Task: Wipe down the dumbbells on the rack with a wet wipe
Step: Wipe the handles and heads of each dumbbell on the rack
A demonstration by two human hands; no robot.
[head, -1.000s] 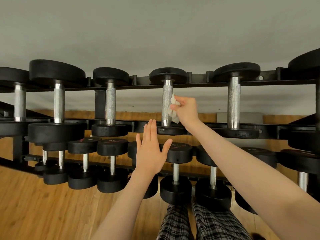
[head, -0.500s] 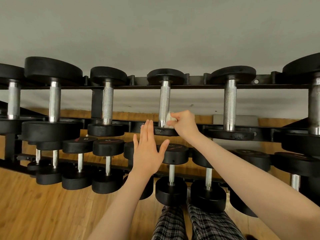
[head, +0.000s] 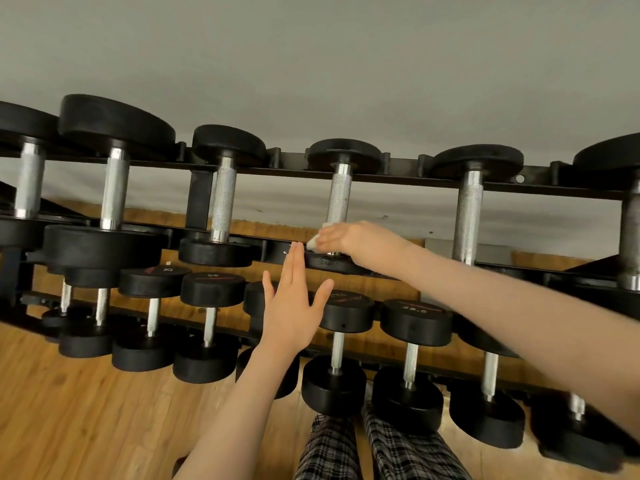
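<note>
The black rack (head: pixel 398 181) carries two rows of dumbbells, and every place here is told from it. On its upper row the dumbbells lie across the two rails with their knurled steel handles pointing away from the person. At the middle dumbbell (head: pixel 341 199) of this row, the right hand (head: pixel 349 239) is at the near end of the handle, just above the near black weight head. Its fingers are curled around a white wipe (head: pixel 312 241), of which only a small corner shows at the fingertips; the wipe is pressed against the bottom of the handle. The left hand (head: pixel 292 306) is raised in front of the rack, below and a little to the left of the right hand. Its fingers are straight and close together, the thumb is spread out, and it holds nothing; its fingertips are near the weight head, but whether they touch it cannot be told. The lower row holds smaller dumbbells. Under the rack is a wooden floor (head: pixel 69 410).
</note>
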